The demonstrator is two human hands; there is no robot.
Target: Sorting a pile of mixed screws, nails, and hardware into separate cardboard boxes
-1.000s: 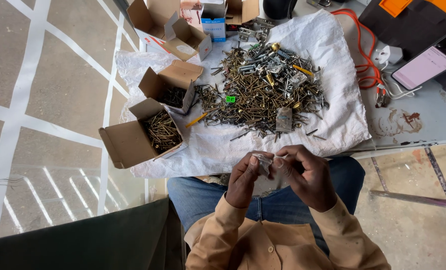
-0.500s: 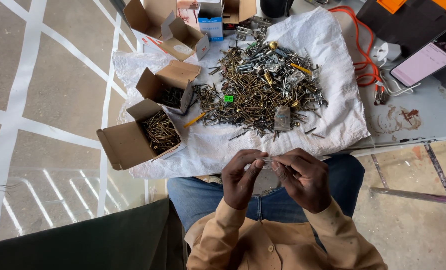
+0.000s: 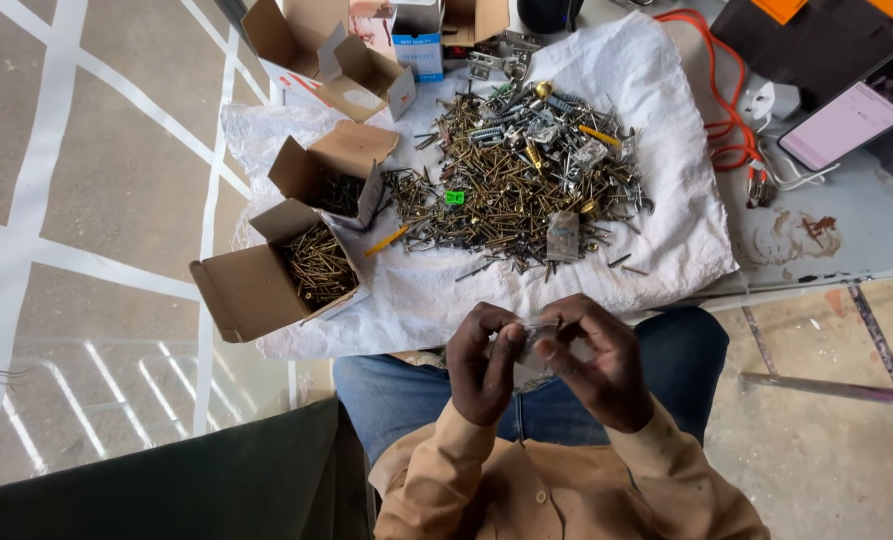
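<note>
We pinch a small clear plastic packet (image 3: pixel 534 335) between left hand (image 3: pixel 482 362) and right hand (image 3: pixel 599 358), both grips clamped on it, screw pile (image 3: pixel 517 180) at twelve o'clock.

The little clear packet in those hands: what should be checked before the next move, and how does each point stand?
1. Both hands on the small clear packet: left hand and right hand pinch it: ok.
2. Packet open: cannot tell.
3. Packet's contents: cannot tell.
4. Box of brass screws open, within the white cloth: ok.
5. Screw pile stays on the cloth: ok.
</note>
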